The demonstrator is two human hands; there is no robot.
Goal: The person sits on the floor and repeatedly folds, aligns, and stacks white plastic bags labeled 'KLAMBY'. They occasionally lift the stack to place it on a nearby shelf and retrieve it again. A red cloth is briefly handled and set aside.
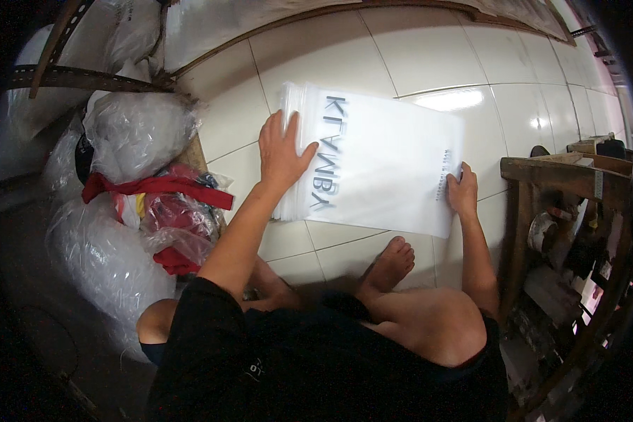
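Note:
A stack of frosted white plastic bags [387, 162] with dark printing lies across my two hands, above the tiled floor. My left hand [283, 151] grips the stack's left edge, where several layers show; its thumb rests on top and its fingers curl around the edge. At the opposite edge my right hand [463, 190] pinches the bags' lower right side, thumb on top, the other fingers partly hidden. Both hands are closed on the stack. Whether it touches the floor, I cannot tell.
Clear plastic sacks [141, 137] and a heap of red cloth [162, 190] lie to the left. A wooden shelf [570, 176] with assorted items stands at the right. White floor tiles [316, 49] stretch out ahead; my bare foot [390, 267] is just below the bags.

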